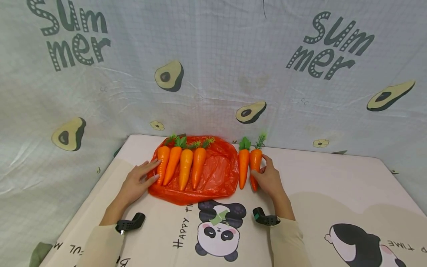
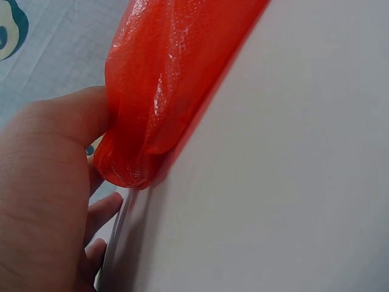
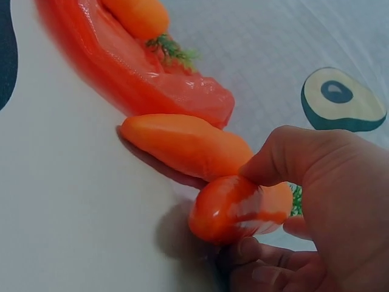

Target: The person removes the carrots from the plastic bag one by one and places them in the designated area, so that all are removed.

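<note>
In the head view a red plastic bag [image 1: 217,174] lies flat with several glossy orange carrots [image 1: 185,167] side by side on its left part, leafy tops toward the wall. My left hand [image 1: 137,180] rests at the bag's left edge, its fairly straight fingers at the leftmost carrot [image 1: 162,163]. The left wrist view shows the thumb against the bag [image 2: 164,79]; the carrots are hidden there. Right of the bag lie two more carrots. With thumb and fingers my right hand [image 1: 269,178] grips the outer carrot [image 3: 225,210]. Its neighbour, another carrot [image 3: 182,143], lies between it and the bag.
A pale table cover [image 1: 320,178] printed with pandas and lettering lies under everything. Behind the table hangs a light curtain [image 1: 207,48] with avocado prints. Each wrist wears a dark band with a device, the left one [image 1: 130,223] and the right one [image 1: 265,218].
</note>
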Demonstrator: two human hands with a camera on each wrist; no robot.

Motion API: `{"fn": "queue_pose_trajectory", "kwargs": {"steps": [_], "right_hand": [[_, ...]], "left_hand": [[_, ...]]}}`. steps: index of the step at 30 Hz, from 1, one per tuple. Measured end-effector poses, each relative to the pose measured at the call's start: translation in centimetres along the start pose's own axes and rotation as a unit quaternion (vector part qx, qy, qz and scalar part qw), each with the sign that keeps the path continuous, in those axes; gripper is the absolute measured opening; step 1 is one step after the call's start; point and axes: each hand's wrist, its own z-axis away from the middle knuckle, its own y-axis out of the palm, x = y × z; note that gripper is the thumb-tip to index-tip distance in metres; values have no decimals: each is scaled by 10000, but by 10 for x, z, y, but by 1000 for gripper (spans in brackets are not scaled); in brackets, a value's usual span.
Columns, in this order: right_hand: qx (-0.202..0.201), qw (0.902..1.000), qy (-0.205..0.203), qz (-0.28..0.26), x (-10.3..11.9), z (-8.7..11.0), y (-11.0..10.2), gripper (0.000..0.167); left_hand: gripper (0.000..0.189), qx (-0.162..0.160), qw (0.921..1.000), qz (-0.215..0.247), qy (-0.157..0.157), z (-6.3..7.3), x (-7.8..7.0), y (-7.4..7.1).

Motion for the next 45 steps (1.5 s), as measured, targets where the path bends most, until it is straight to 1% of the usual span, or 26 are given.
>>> {"fn": "queue_pose_trajectory", "kwargs": {"steps": [6,11,20,36,45], "right_hand": [[111,9999,21,93,0,1,-3,75],[263,9996,71,109,0,2,-4,76],[295,9993,153,170,0,3,-3,77],[262,9994,101,221,0,5,-3,79],[-1,9996,-78,281,0,6,-4,78]], "left_hand": [[54,15,10000,20,12,0,-1,0],[54,49,10000,-4,-41,-1,-1,0],[54,47,10000,-58,-57,-1,0,0],[54,42,10000,-69,-40,-2,2,1],[55,26,10000,-73,-54,-3,3,2]]}}
